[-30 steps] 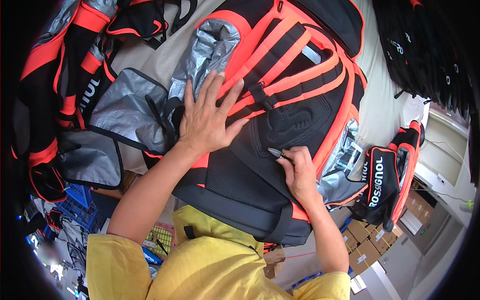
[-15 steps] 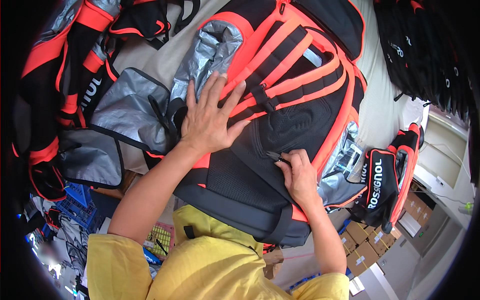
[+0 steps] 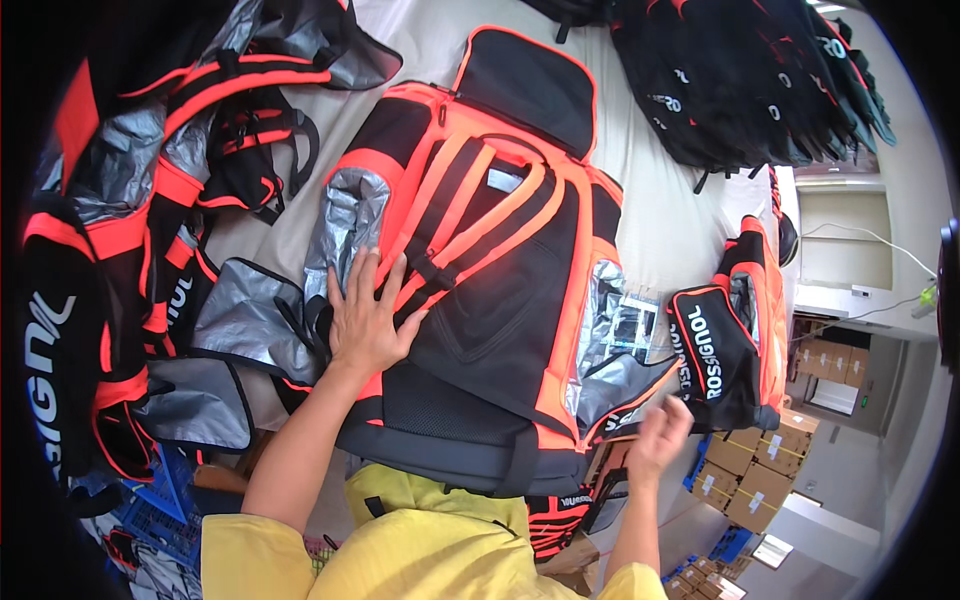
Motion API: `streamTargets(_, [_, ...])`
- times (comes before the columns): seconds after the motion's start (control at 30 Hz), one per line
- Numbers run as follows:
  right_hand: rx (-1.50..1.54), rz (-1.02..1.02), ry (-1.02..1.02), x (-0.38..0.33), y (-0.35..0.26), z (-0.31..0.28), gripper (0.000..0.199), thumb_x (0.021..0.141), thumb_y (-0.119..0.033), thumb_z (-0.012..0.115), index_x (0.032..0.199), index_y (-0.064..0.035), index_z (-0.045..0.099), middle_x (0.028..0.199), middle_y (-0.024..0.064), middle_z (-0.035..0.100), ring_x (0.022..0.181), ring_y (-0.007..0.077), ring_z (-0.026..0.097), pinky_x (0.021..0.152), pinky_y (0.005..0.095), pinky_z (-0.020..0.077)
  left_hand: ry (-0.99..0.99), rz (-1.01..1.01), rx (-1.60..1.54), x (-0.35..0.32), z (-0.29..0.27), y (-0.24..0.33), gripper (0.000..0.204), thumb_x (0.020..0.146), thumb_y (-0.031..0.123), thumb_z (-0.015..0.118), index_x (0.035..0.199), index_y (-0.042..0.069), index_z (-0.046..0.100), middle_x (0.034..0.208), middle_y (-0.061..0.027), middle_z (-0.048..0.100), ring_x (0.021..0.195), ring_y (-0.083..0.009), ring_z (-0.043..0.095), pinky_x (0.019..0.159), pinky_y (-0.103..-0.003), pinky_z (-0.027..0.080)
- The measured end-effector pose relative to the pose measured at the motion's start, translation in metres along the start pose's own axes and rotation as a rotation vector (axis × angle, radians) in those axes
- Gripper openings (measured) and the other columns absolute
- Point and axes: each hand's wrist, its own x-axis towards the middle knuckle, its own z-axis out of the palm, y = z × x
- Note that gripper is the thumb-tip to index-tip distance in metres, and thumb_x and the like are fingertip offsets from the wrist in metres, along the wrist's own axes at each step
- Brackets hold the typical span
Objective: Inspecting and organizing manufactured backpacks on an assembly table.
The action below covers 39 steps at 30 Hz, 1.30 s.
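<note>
Lying near the centre of the view, the orange and black backpack (image 3: 505, 335) occupies the pale, cloth-like tabletop (image 3: 655, 230) with its shoulder straps (image 3: 470, 225) facing upward. Its top flap (image 3: 525, 95) is folded open toward 12 o'clock.

Left hand (image 3: 368, 315): at 9 o'clock on the backpack, fingers spread wide, palm down against the side beside the straps. Right hand (image 3: 660, 437): at 4 o'clock, off the back panel and near the grey side flap (image 3: 620, 388), fingers curled narrow; whether it holds anything cannot be told.

Tabletop surface: slightly creased. A pile of black bags (image 3: 735, 85) sits toward 1 to 2 o'clock. Further orange, black and silver bags (image 3: 130, 235) crowd the 9 to 11 o'clock side. One lettered black and orange bag (image 3: 715, 350) stands at 3 o'clock.

Room: cardboard boxes (image 3: 750, 470) are stacked at 4 o'clock, before a pale wall (image 3: 905, 265) with a loose cable. A blue crate (image 3: 165, 500) sits low at 8 o'clock.
</note>
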Motion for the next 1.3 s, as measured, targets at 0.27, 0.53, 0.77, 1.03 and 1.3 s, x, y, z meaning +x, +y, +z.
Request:
streamTargets(0.27, [-0.078, 0.590, 0.501, -0.086, 0.142, -0.143, 0.032, 0.111, -0.032, 0.062, 0.120, -0.0013, 0.062, 0.100, 0.0012, 0.065, 0.074, 0.0081, 0.055, 0.061, 0.0249, 0.0448, 0.061, -0.006, 0.027, -0.003, 0.006, 0.001, 0.086, 0.097, 0.055, 0.067, 0.168, 0.016, 0.037, 0.161, -0.0237, 0.041, 0.157, -0.0396, 0.033, 0.123, -0.072, 0.021])
streamTargets(0.53, [-0.029, 0.655, 0.132, -0.055, 0.306, -0.107, 0.026, 0.105, -0.031, 0.070, 0.108, -0.0063, 0.067, 0.066, -0.0041, 0.052, 0.050, 0.0079, 0.047, 0.043, 0.0259, 0.0345, -0.113, -0.126, 0.018, 0.017, -0.055, 0.041, 0.082, 0.096, 0.042, 0.075, 0.166, 0.017, 0.039, 0.145, -0.0245, 0.056, 0.138, -0.0422, 0.056, 0.115, -0.060, 0.042])
streamTargets(0.77, [-0.128, 0.384, 0.212, 0.032, 0.297, -0.081, 0.060, 0.105, -0.032, 0.070, 0.149, 0.0048, 0.053, 0.125, 0.0172, 0.070, 0.108, 0.0220, 0.068, 0.093, 0.0355, 0.0550, -0.064, -0.381, -1.277, 0.052, -0.145, 0.105, 0.074, 0.100, 0.023, 0.075, 0.162, 0.000, 0.041, 0.152, -0.0178, 0.060, 0.136, -0.0249, 0.060, 0.115, -0.037, 0.045])
streamTargets(1.03, [0.184, 0.202, 0.084, -0.049, 0.217, -0.067, 0.042, 0.111, -0.020, 0.061, 0.146, 0.0035, 0.055, 0.122, 0.0143, 0.069, 0.110, 0.0215, 0.067, 0.098, 0.0349, 0.0542, -0.090, -0.268, -1.240, -0.033, -0.248, 0.151, 0.055, 0.111, 0.031, 0.060, 0.154, -0.001, 0.048, 0.121, -0.0146, 0.077, 0.112, -0.0224, 0.074, 0.097, -0.036, 0.058])
streamTargets(1.3, [0.533, 0.270, -0.419, -0.149, 0.077, -0.044, 0.017, 0.111, -0.017, 0.061, 0.111, -0.0029, 0.069, 0.092, 0.0011, 0.069, 0.077, 0.0066, 0.064, 0.067, 0.0221, 0.0512, 0.280, -0.650, -0.631, -0.201, -0.126, 0.017, 0.032, 0.100, 0.010, 0.068, 0.130, -0.003, 0.067, 0.108, -0.0097, 0.076, 0.097, -0.0180, 0.072, 0.087, -0.031, 0.056])
